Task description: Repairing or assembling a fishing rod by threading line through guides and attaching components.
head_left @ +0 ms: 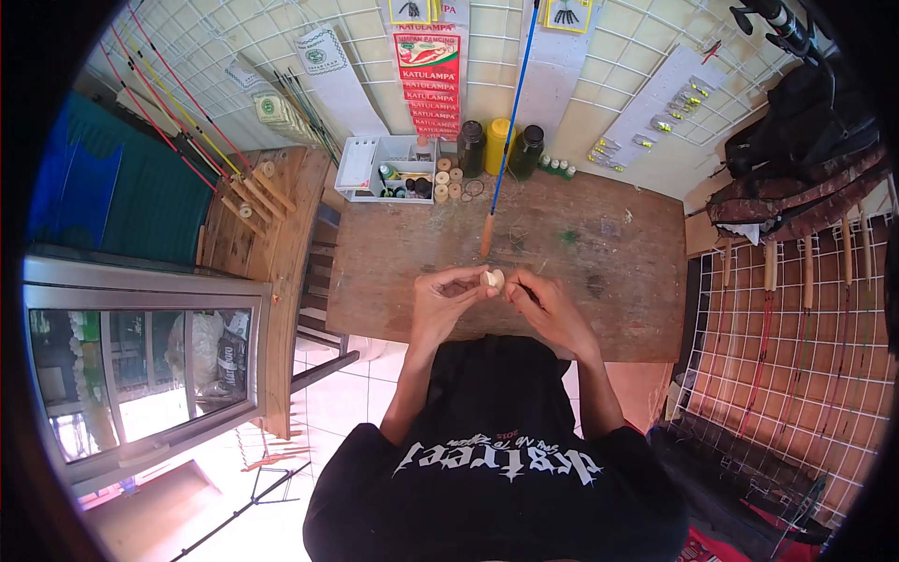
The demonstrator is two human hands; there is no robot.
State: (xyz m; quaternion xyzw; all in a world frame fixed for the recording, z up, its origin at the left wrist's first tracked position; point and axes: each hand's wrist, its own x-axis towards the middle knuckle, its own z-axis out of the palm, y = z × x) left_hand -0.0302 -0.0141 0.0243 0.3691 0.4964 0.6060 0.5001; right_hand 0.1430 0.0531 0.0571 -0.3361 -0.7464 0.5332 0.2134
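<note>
Over the front part of the wooden table, my left hand [448, 298] pinches a small pale wooden spool [492, 279] between thumb and fingertips. Right beside the spool, the fingers of my right hand [543, 304] are curled closed; whatever they may hold is too small or hidden to make out. Just beyond my hands lies the wooden handle [487, 236] of a thin fishing rod with a blue shaft [510, 140] that runs away toward the wall.
A white organizer box [375, 195] with small bottles stands at the table's [599, 272] back left. Next to it are several wooden spools [449, 178], two dark bottles and a yellow bottle [498, 147]. More rods and wooden handles [251, 201] lie left; a glass cabinet [150, 365] stands nearer.
</note>
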